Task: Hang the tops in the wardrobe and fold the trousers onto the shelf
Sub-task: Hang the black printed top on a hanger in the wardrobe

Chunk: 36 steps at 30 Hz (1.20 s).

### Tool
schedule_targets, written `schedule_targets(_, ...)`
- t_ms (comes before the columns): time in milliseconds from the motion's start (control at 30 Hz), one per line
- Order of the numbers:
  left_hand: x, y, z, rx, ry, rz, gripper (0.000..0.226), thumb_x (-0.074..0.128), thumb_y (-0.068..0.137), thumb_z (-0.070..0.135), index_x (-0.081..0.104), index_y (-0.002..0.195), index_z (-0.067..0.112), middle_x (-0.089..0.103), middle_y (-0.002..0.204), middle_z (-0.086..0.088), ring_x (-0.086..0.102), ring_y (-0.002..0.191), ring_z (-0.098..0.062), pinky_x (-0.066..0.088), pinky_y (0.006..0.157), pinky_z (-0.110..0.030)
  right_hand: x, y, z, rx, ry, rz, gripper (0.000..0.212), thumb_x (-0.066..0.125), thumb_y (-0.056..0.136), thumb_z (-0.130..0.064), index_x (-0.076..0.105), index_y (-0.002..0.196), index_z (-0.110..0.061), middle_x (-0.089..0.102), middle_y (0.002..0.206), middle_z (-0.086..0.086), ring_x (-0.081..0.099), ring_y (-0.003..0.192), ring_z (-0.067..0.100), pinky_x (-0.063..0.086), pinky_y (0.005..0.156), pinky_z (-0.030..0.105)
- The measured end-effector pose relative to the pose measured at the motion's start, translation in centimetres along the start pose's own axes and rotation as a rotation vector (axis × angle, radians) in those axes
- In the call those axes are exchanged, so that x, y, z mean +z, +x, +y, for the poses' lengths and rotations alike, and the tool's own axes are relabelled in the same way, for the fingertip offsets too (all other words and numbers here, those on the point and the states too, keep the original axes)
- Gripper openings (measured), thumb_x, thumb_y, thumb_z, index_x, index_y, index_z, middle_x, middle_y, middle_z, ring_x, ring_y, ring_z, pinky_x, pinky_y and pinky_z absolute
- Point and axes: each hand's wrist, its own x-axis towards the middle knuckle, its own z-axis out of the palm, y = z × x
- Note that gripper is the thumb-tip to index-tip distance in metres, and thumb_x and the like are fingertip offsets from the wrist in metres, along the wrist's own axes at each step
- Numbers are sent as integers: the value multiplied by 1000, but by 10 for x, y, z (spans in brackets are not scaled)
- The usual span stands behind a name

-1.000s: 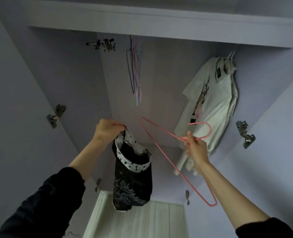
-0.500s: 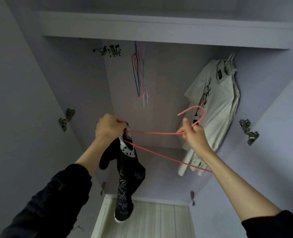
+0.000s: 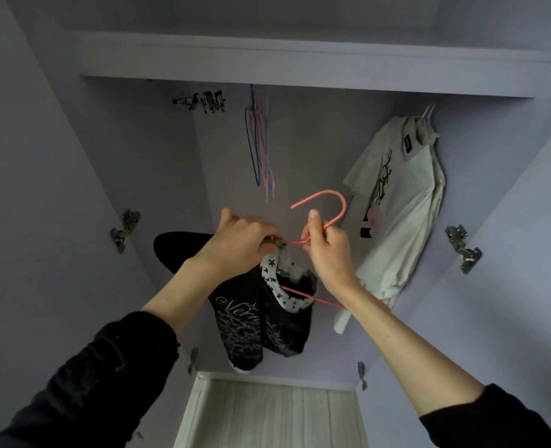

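I am holding the black top up in front of the open wardrobe, below its top panel and to the left of the white shirt already hanging at the right side. My left hand is gripping the top at its star-printed neckband, fingers curled tight around the fabric. My right hand is pinching the pink wire hanger just under its hook, with one hanger arm sitting inside the neck opening. I am judging the top as light, soft and limp, so it is sagging and bunching; the neckband is the best place to take hold. The hanger looks thin and springy, likely to twist. Spare hangers are hanging near the middle of the wardrobe.
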Motion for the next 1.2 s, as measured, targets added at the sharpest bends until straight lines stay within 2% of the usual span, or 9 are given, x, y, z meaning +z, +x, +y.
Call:
schedule_targets(133, 1, -3, -6, 74, -22, 23, 18, 52, 95, 24, 63, 108, 26, 60, 106, 12, 46, 86, -8, 12, 74, -26, -12, 0, -6, 90, 134, -179, 47, 40, 94, -49, 53, 70, -11, 50, 48, -2, 44, 42, 10, 36, 49, 22)
schedule_targets(267, 1, -8, -14, 74, -9, 46, 18, 53, 94, 22, 64, 107, 27, 60, 106, 15, 40, 79, -5, 12, 75, -25, -32, 10, 1, 351, 362, -407, 65, 18, 88, -63, 61, 96, -15, 68, 73, 4, 63, 72, 18, 49, 71, 30)
schedule_targets(400, 0, -12, -15, 120, -27, 133, 15, 57, 92, 17, 68, 98, 24, 59, 92, 14, 34, 69, -3, 11, 72, -26, -43, 14, 27, 534, -200, -604, 40, 33, 98, -47, 58, 117, -23, 64, 117, 2, 55, 114, 27, 39, 101, 44)
schedule_targets(533, -2, -16, -15, 210, 4, 205, 16, 57, 82, 19, 72, 86, 23, 61, 81, 13, 30, 67, -8, 12, 67, -27, -30, 0, 33, 597, -389, -972, 37, 58, 90, -38, 54, 125, -23, 57, 129, -2, 52, 121, 18, 42, 103, 37)
schedule_targets(633, -5, -19, -18, 219, 5, 241, 17, 57, 80, 19, 73, 84, 23, 65, 82, 12, 22, 71, -2, 13, 66, -28, -11, 2, 29, 422, -530, -946, 36, 60, 91, -31, 62, 120, -10, 62, 123, 6, 55, 115, 18, 44, 78, 14)
schedule_targets(767, -11, -26, -25, 194, 10, 269, 18, 57, 81, 17, 73, 87, 21, 66, 84, 12, 19, 70, -1, 13, 66, -29, 9, 13, 39, 283, -669, -833, 19, 55, 92, -19, 64, 97, -3, 60, 96, 11, 55, 82, 20, 39, 61, 18)
schedule_targets(933, -17, -38, -47, 49, 48, 274, 15, 65, 85, 10, 73, 91, 21, 66, 89, 13, 48, 73, -7, 9, 70, -25, -2, 28, 53, 201, -549, -617, 20, 55, 95, -23, 46, 79, -16, 47, 73, -5, 40, 63, 6, 34, 56, 14)
schedule_targets(1067, -19, -43, -52, -52, 67, 261, 15, 63, 87, 12, 73, 93, 22, 67, 94, 13, 56, 84, -12, 10, 70, -28, -30, 48, 56, 119, -800, -569, 13, 60, 89, -15, 48, 84, -19, 57, 86, 3, 57, 86, 23, 44, 75, 31)
schedule_targets(1200, -14, -40, -48, -123, 89, 340, 18, 62, 87, 9, 73, 92, 23, 69, 91, 8, 59, 77, -19, 11, 70, -29, -52, 60, 53, 214, -928, -359, 12, 56, 84, -7, 50, 88, -17, 58, 86, 2, 58, 86, 24, 45, 71, 31)
